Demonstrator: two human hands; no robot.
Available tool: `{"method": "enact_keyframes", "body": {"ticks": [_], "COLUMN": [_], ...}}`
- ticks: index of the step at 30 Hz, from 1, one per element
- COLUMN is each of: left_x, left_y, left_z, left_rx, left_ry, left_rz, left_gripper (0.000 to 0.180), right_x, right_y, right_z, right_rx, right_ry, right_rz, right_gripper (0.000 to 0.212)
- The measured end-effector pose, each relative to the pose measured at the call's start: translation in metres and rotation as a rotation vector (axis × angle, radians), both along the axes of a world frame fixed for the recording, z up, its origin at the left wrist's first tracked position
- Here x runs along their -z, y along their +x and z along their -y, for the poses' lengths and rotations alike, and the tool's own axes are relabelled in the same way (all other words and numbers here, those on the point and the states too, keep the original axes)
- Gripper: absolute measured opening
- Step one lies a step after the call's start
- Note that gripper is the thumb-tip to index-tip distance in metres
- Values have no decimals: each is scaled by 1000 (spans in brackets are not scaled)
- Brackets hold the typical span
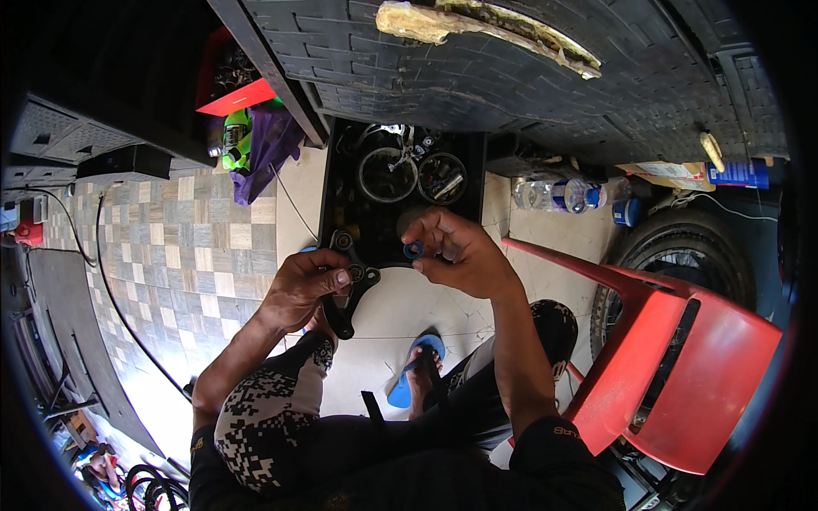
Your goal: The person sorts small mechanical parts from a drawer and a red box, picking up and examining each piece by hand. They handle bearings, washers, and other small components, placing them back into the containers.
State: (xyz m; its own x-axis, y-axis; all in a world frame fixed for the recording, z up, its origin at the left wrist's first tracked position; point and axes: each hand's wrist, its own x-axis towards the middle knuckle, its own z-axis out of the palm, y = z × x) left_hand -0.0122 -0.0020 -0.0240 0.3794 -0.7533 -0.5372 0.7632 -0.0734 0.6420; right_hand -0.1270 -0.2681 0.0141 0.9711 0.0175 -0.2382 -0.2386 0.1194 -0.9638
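Observation:
My left hand (296, 288) grips a black metal link plate (342, 322) with several round holes, which looks like a bicycle suspension rocker. Its thumb presses beside a bearing-like ring in the middle of the part. To the right, and apart from the link, my right hand (467, 257) pinches a small blue ring (413, 250) between thumb and fingers. Whether the blue ring is a bearing or a seal, I cannot tell. Both hands are above my lap, at the near edge of a black open drawer (325, 192).
Inside the drawer lie round bowls (362, 189) with small metal parts. A red plastic chair (707, 366) stands at the right, before a tyred wheel (609, 294). Clear plastic bottles (554, 196) lie beyond it. A purple bag (268, 157) hangs at the far left; a black cable (128, 311) crosses the floor.

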Motion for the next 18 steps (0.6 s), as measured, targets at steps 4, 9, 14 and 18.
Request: {"method": "enact_keyframes", "body": {"ticks": [4, 9, 14, 18], "left_x": [-1, -3, -4, -5], "left_y": [0, 2, 2, 2], "left_z": [1, 1, 1, 3], "left_rx": [-8, 2, -3, 0], "left_ry": [6, -14, -10, -15], "left_rz": [-9, -60, -55, -74], "left_gripper": [21, 25, 24, 25], "right_x": [0, 7, 20, 29], "right_y": [0, 0, -3, -6], "right_z": [0, 1, 8, 12], "right_rx": [-2, 28, 134, 181], "right_ry": [-10, 23, 165, 324], "right_rz": [13, -7, 21, 52], "right_gripper": [34, 33, 24, 18]}}
